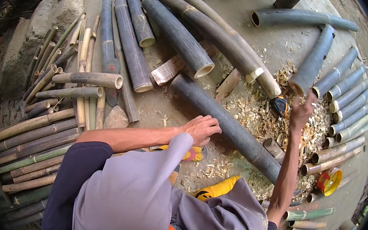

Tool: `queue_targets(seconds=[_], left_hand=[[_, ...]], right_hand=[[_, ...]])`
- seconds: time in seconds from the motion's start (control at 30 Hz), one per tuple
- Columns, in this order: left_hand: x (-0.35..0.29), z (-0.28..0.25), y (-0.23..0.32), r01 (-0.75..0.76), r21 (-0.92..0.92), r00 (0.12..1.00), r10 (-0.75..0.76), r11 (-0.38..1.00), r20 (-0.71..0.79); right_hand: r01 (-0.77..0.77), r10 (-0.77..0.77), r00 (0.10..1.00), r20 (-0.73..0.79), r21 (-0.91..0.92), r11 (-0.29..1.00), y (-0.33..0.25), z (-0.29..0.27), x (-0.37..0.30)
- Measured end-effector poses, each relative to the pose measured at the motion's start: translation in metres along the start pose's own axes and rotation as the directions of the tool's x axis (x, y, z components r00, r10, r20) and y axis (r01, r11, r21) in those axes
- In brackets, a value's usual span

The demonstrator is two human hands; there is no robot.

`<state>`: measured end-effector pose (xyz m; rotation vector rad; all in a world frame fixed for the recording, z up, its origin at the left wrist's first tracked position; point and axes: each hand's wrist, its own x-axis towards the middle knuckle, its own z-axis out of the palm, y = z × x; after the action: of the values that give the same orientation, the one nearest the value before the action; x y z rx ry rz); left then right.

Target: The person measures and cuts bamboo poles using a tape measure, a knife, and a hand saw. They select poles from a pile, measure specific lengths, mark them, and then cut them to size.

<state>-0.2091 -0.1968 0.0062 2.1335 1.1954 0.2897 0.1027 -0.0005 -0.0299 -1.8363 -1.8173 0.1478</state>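
Note:
A thick dark bamboo pole [231,126] lies slantwise on the ground in front of me. My left hand [201,129] is curled beside its near side, palm down; what it holds, if anything, is hidden. My right hand [303,112] reaches out past the pole, thumb apart from the fingers, and nothing shows in it. Just beyond its fingertips is the cut end of a bluish bamboo piece [314,61]. A black-and-orange tape measure [279,105] rests on wood chips left of my right hand, by the end of a long bamboo pole [259,69].
Short bamboo lengths [349,104] line up at the right, near a red-and-yellow tin [329,181]. Wood chips [255,115] cover the ground. Stacked poles [35,143] and thin canes [83,52] fill the left. A yellow boot [219,189] shows by my lap.

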Motion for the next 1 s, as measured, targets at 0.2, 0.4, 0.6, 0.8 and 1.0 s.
queue_targets(seconds=[0.2, 0.4, 0.6, 0.8, 1.0], left_hand=[[0.009, -0.003, -0.007, 0.005, -0.044, 1.000, -0.004, 0.999, 0.022], [0.021, -0.009, -0.005, -0.172, -0.137, 0.973, 0.146, 0.976, -0.177], [0.008, -0.060, -0.031, -0.039, -0.020, 0.854, 0.023, 0.999, -0.519], [-0.026, -0.121, -0.100, 0.259, -0.137, 0.635, -0.275, 0.956, -0.722], [-0.033, -0.215, -0.211, 0.535, -0.201, 0.404, -0.458, 0.820, -0.792]], right_hand=[[0.154, -0.116, 0.944, 0.309, -0.104, 0.982, -0.002, 0.028, -0.053], [-0.059, 0.077, 0.927, 0.366, -0.060, 0.996, 0.022, 0.016, -0.059], [-0.437, 0.396, 0.899, 0.185, 0.387, 0.812, 0.006, -0.048, -0.102], [-0.746, 0.414, 0.627, 0.660, 0.662, 0.075, -0.032, -0.125, -0.191], [-0.524, 0.327, 0.779, 0.534, 0.271, 0.807, 0.011, -0.102, -0.300]])
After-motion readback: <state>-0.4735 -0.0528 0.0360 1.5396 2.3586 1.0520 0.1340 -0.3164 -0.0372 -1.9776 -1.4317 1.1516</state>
